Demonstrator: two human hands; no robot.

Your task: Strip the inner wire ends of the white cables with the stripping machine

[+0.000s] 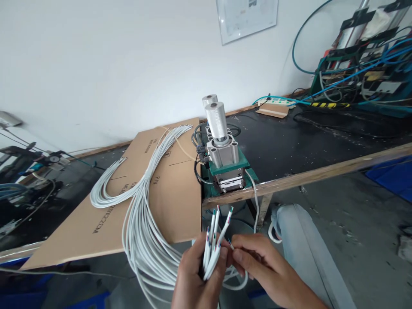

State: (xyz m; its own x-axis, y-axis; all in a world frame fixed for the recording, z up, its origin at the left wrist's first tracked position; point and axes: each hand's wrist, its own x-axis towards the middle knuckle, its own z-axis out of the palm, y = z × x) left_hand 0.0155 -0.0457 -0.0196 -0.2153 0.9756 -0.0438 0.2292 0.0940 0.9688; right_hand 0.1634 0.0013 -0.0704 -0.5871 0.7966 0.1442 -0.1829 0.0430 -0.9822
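My left hand is closed round a bunch of white cable ends, which point upward with small coloured wire tips showing. Close beside it, my right hand pinches the end of one white cable between thumb and forefinger. That cable loops down below the hand. From my left hand a thick bundle of white cables sweeps leftward and up onto a flat cardboard sheet. There it divides, one part curling to the left and the other running to the back edge.
A pneumatic press with metal cylinders stands at the front edge of the black workbench. A power strip lies at the back. Machines with blue hoses fill the right corner; more equipment is at left.
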